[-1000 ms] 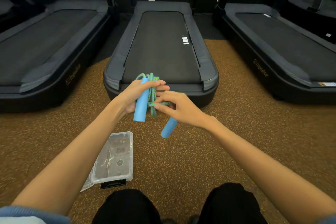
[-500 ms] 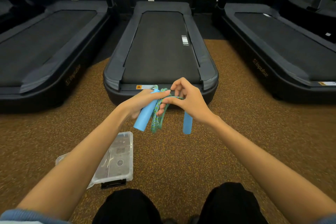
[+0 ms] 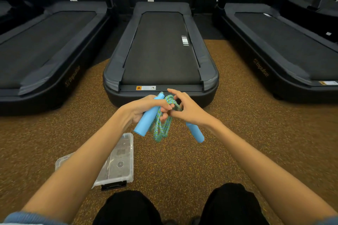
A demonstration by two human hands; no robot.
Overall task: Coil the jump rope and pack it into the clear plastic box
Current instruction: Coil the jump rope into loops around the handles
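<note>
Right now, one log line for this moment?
left hand: grips handle | right hand: pinches rope | clear box: on floor

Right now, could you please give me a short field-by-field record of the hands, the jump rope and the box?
left hand: grips one blue handle together with the coiled jump rope
right hand: fingers curled into the rope loops, index finger raised
second blue handle: hangs below the right hand
clear plastic box: on the speckled floor, partly behind the left forearm, no rope in it
backdrop: treadmill straight ahead
</note>
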